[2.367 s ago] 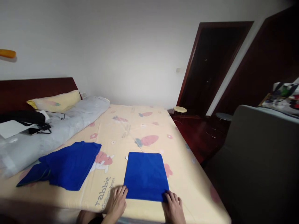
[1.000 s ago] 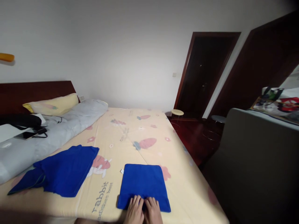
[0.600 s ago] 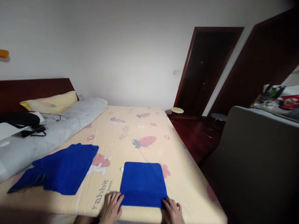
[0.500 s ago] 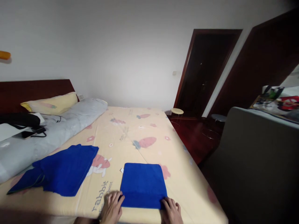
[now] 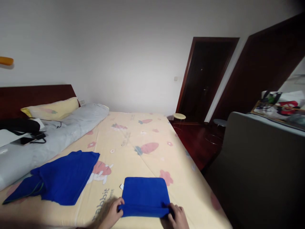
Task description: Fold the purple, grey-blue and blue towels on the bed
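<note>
A blue cloth (image 5: 145, 192) lies on the bed close to its front edge, its near strip turned up into a fold. My left hand (image 5: 114, 211) pinches the fold's left end. At the right end, my right hand (image 5: 177, 216) is closed on the same fold. A small white tag sticks out from the cloth's left side. To the left, a second blue cloth (image 5: 65, 178) lies loosely spread and crumpled, with a green-edged corner; neither hand touches it.
The bed (image 5: 133, 133) has a yellow sheet with carrot prints. A grey rolled quilt (image 5: 59, 136) runs along its left, with a phone (image 5: 23, 141) on it. A dark grey panel (image 5: 257, 171) stands on the right, near a yellow-topped stool (image 5: 179, 116).
Both hands have gathered and lifted the cloth's near edge into a fold, so the cloth looks shorter front to back. The view has tilted slightly upward.
</note>
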A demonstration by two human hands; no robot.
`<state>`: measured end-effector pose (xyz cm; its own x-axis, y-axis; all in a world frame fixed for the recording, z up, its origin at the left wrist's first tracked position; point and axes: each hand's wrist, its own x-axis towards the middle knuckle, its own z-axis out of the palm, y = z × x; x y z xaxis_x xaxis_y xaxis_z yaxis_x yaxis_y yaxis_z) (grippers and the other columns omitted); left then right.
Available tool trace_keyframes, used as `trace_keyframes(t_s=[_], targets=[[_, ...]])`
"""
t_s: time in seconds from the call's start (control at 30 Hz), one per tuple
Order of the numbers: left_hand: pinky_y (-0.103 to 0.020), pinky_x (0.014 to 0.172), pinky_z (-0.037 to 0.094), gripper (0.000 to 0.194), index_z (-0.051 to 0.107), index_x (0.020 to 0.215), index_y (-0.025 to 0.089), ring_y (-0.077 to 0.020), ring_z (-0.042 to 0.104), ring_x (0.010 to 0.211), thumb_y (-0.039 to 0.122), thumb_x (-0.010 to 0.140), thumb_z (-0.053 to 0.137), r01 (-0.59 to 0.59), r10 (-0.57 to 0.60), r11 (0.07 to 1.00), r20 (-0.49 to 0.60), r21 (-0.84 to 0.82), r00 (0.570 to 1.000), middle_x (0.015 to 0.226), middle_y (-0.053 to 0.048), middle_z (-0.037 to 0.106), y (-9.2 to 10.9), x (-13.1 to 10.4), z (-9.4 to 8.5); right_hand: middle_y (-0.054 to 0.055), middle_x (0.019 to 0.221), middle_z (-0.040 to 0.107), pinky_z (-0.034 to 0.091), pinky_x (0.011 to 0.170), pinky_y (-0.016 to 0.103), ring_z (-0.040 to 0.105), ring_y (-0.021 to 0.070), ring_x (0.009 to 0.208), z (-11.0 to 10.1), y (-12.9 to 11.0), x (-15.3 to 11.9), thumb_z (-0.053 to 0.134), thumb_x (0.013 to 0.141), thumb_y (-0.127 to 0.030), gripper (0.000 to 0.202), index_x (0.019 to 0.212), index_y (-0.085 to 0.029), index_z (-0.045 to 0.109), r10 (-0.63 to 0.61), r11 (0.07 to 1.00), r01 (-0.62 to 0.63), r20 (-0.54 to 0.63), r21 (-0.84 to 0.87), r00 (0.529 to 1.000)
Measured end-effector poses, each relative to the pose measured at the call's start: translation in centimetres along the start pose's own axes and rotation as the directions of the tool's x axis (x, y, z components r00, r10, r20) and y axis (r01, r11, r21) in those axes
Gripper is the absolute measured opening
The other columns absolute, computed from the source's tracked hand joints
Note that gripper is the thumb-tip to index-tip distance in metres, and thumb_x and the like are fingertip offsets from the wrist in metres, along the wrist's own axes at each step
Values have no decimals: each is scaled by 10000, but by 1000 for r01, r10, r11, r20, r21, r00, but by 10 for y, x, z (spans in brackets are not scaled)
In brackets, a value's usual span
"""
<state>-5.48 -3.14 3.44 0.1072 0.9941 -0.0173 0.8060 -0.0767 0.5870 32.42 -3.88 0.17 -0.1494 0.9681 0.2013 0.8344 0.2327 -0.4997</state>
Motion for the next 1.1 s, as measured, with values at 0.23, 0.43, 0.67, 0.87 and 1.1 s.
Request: trace_keyframes(t_s=[0.23, 0.43, 0.67, 0.87, 1.1], targets=[[-381, 959, 435, 425, 640, 1115, 219, -227, 593, 1114, 82, 755, 462, 160, -80, 949, -286, 270, 955, 1135, -70, 683, -4, 15, 36, 68, 1076, 687, 467, 804, 374, 635, 238, 948, 24, 5, 14, 483, 853, -286, 293, 1099, -276, 641, 32, 992, -65, -286, -108, 958], [-373, 1013, 416, 524, 589, 1254, 262, -214, 557, 1176, 78, 798, 409, -158, 229, 926, -177, 344, 957, 1262, -59, 635, 47, 3, 80, 45, 1116, 668, 440, 859, 371, 603, 215, 990, 44, -59, 19, 428, 822, -107, 415, 1138, -297, 618, -222, 974, 214, -137, -73, 965], [-424, 1143, 303, 699, 447, 1419, 280, -253, 396, 1371, 91, 746, 459, -209, 181, 892, 107, 400, 978, 1493, -20, 470, 32, -1, 106, 47, 1260, 629, 373, 974, 407, 547, 258, 1141, 55, -74, 12, 503, 760, -154, 494, 1229, -287, 586, -147, 985, 154, 100, -76, 984], [-428, 1114, 343, 654, 516, 1363, 334, -249, 478, 1292, 89, 760, 449, -116, 168, 879, -72, 462, 983, 1404, 8, 566, -26, -14, 70, 31, 1288, 625, 363, 949, 397, 555, 270, 1128, 36, 9, -10, 485, 714, -121, 604, 1280, -321, 558, -45, 972, 53, 40, -230, 998], [-445, 1137, 302, 701, 501, 1377, 263, -243, 411, 1358, 46, 716, 413, -36, 20, 902, 42, 429, 999, 1453, -41, 513, -11, -1, 54, 32, 1311, 613, 342, 963, 426, 532, 276, 1166, 40, 5, -2, 494, 776, -184, 431, 1172, -319, 598, -9, 966, -7, -61, -259, 998]])
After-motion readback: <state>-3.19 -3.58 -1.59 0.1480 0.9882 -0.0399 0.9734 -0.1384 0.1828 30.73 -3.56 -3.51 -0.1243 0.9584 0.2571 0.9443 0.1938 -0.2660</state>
